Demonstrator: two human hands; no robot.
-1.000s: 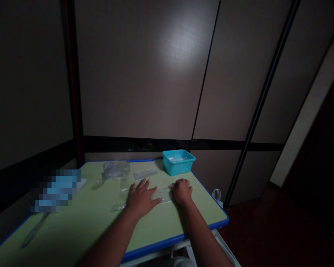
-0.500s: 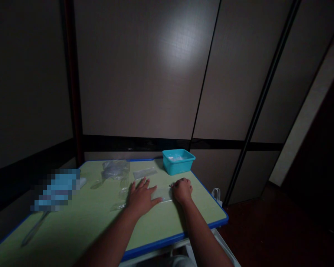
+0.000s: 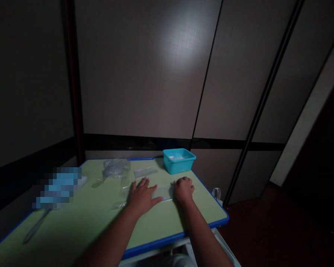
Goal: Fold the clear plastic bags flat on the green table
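A clear plastic bag (image 3: 164, 193) lies flat on the pale green table (image 3: 100, 218) between my hands. Fingers spread, my left hand (image 3: 141, 196) presses down on the bag's left part. My right hand (image 3: 183, 189) is closed at the bag's right end, its fingers curled over the edge; the fingertips are partly hidden. Just beyond my left hand rests a small flat clear packet (image 3: 146, 172). Farther left is a crumpled heap of clear plastic bags (image 3: 116, 168), with loose clear film (image 3: 124, 185) nearer to me.
A turquoise basin (image 3: 179, 165) with whitish contents stands at the table's far right corner. On the left lies a pixelated blue item (image 3: 59, 187) with a handle-like strip (image 3: 37, 226). Brown panels (image 3: 139, 74) rise behind the table. A white bag (image 3: 217, 194) is beyond the right edge.
My hands have stayed almost in place on the plastic bag, the right one shifting very slightly. The whole view has moved a little.
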